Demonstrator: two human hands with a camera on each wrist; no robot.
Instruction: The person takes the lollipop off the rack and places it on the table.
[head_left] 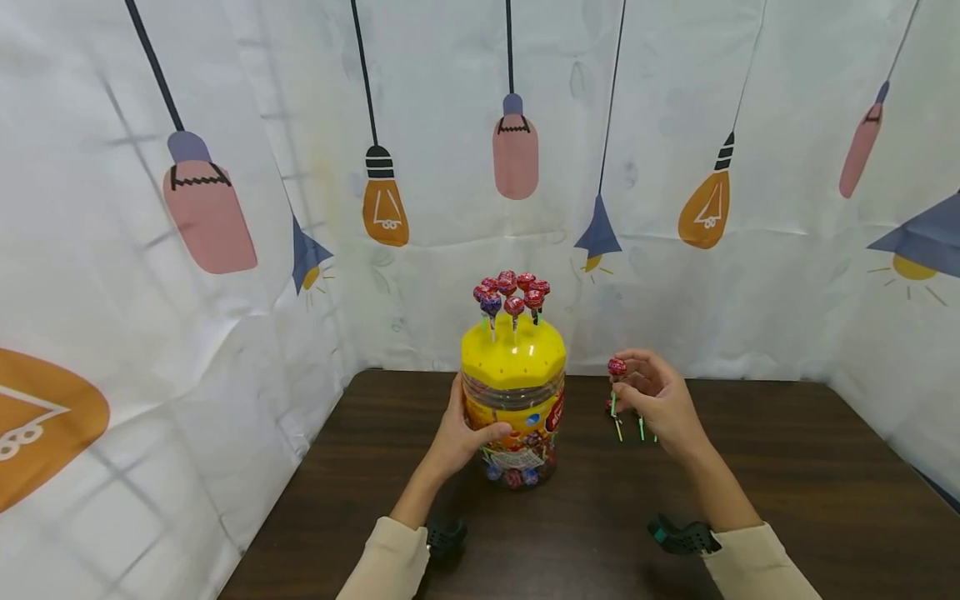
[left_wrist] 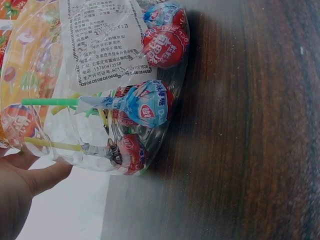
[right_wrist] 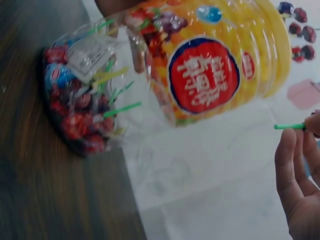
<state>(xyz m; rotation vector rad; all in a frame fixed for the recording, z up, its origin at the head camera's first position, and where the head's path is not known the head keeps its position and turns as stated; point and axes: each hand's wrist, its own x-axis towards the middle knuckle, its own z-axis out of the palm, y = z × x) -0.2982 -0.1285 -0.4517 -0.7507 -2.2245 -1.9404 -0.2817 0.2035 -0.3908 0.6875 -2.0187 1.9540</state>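
A clear plastic jar [head_left: 514, 417] with a yellow lid [head_left: 513, 362] stands on the table, a printed label round its middle. My left hand [head_left: 463, 433] grips the jar's left side, thumb across the front. Several wrapped lollipops [head_left: 514, 307] stand upright in the lid, heads up. Inside the jar's bottom lie more lollipops [left_wrist: 147, 105] with green and yellow sticks. To the right of the jar, my right hand [head_left: 654, 400] pinches a red-wrapped lollipop [head_left: 617, 368], its head up and its green stick [right_wrist: 290, 126] pointing down.
A few loose lollipops [head_left: 619, 427] lie on the dark wooden table [head_left: 585, 517] beneath and beside my right hand. A white curtain [head_left: 450, 317] printed with lamps hangs behind the table and along its sides. Dark bands [head_left: 682, 535] sit on both wrists.
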